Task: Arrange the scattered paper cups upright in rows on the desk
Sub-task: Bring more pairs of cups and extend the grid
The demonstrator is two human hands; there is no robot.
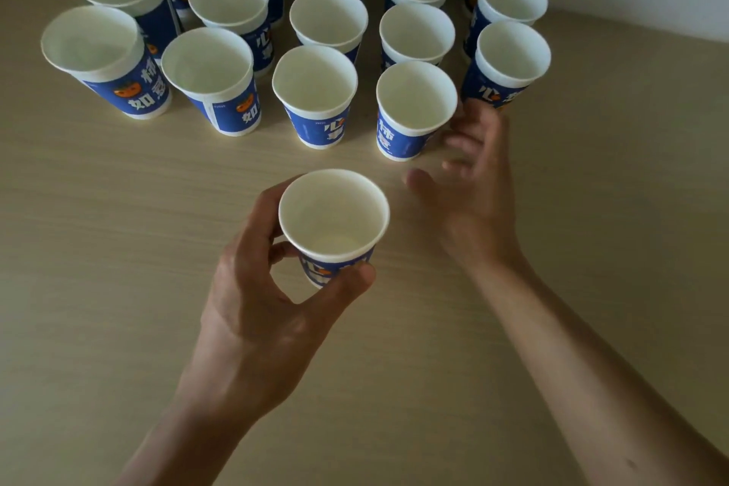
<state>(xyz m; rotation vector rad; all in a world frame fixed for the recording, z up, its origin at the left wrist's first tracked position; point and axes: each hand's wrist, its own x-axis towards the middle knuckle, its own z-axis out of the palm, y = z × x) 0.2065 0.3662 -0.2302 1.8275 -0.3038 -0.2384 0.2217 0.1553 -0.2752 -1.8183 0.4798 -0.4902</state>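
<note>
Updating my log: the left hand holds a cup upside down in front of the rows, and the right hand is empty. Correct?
Not quite: the head view shows the cup in the left hand upright, mouth up. It is in front of the rows, and the right hand is empty.

The table (118, 249) is pale, with a fine wood grain running across it. On its far half stand paper cups (314, 118), all upright with mouths open, white inside and wrapped in blue print with orange fruit and white characters. They form five lines running away from the viewer, set close together. The nearest cup of each line makes a loose front row, in which the fourth cup (406, 138) sits nearest.
</note>
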